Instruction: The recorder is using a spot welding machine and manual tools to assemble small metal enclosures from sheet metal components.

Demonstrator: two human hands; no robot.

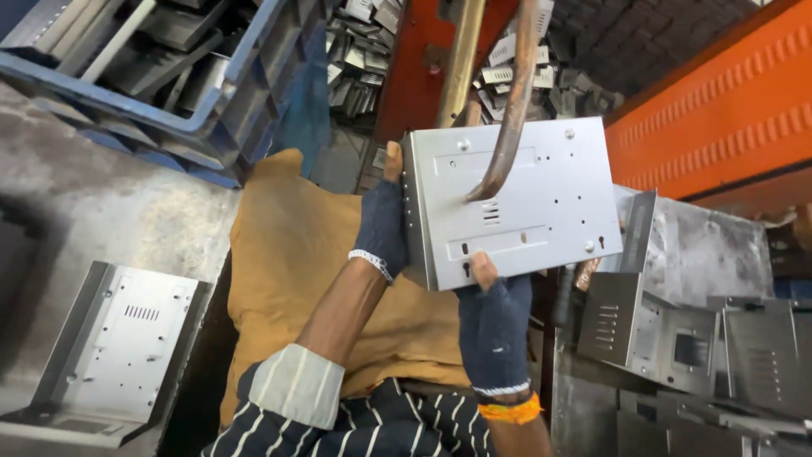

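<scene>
I see both hands closed on a pale grey sheet-metal panel [516, 199], a shallow box-like pressing with punched holes, slots and a small louvred vent. My left hand [382, 222], in a dark fingerless glove, grips the panel's left edge, thumb over the upper corner. My right hand [493, 317], gloved the same way with an orange band at the wrist, clamps the bottom edge, thumb on the face. The panel is held up off the bench, tilted slightly, its face toward me. A curved copper-coloured arm [512, 101] comes down from above and its tip meets the panel's face near the vent. Below the hands lies a tan cloth [288, 254]. A similar panel [123, 347] lies flat at lower left, and more grey pressings [677, 347] are stacked to the right. A blue crate [228, 93] of metal parts sits upper left.
</scene>
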